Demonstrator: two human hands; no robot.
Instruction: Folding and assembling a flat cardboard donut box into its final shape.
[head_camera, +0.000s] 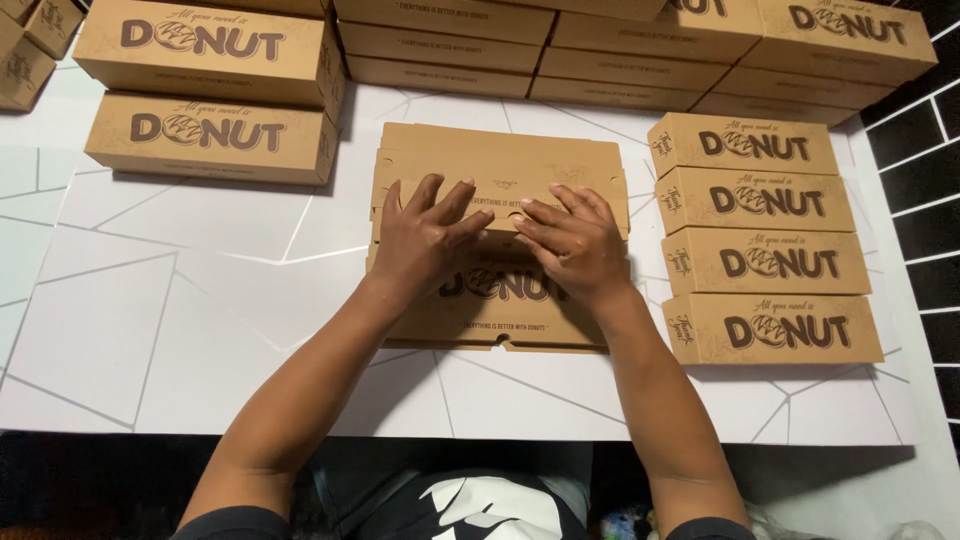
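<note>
A: From the head camera I see both of my hands flat on a flattened brown cardboard box (500, 180) in the middle of the white table (150, 330). What do you make of the fingers?

B: The left hand (425, 240) has its fingers spread and pressing down, gripping nothing. The right hand (572, 242) is the same, palm down, fingers apart; the two sets of fingertips nearly meet over the box's centre.

A: Agreed. The box lies unfolded, its upper flap beyond my fingers and its near edge toward my body.

B: To my right I count a row of four assembled long boxes (760, 240), side by side, just beside the flat one.

A: To the left, two more assembled boxes (210, 90), and a stacked pile of flat boxes (620, 50) along the far edge.
</note>
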